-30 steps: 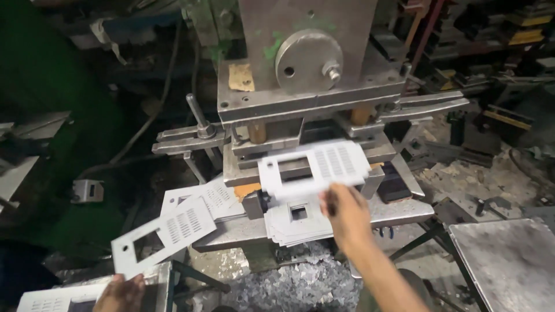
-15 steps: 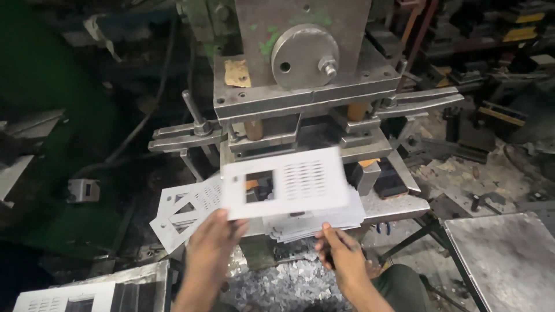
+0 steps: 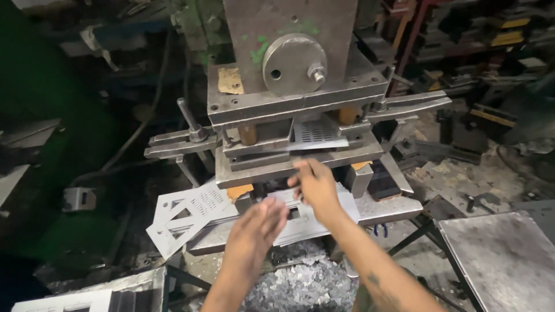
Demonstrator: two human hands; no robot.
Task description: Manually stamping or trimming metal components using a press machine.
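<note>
A perforated white metal plate (image 3: 315, 134) lies inside the die of the grey press (image 3: 289, 86), between its upper and lower blocks. My right hand (image 3: 315, 186) is just in front of the die with loosely bent fingers below the plate's front edge and nothing in its grasp. Lower down, my left hand (image 3: 254, 231) is blurred, fingers apart and empty, above the flat plates (image 3: 312, 222) on the press bed. A fan of punched plates (image 3: 191, 214) hangs off the bed's left side.
A heap of small metal scrap (image 3: 295, 283) lies under the press. A grey steel table (image 3: 503, 260) stands at the lower right, and a tray with more plates (image 3: 87, 297) at the lower left. Clamp bars (image 3: 179, 141) stick out from both sides of the press.
The plate that both hands held in front of the press now sits inside the die. My right hand has risen to the die's front, and my left hand has let go and drawn back.
</note>
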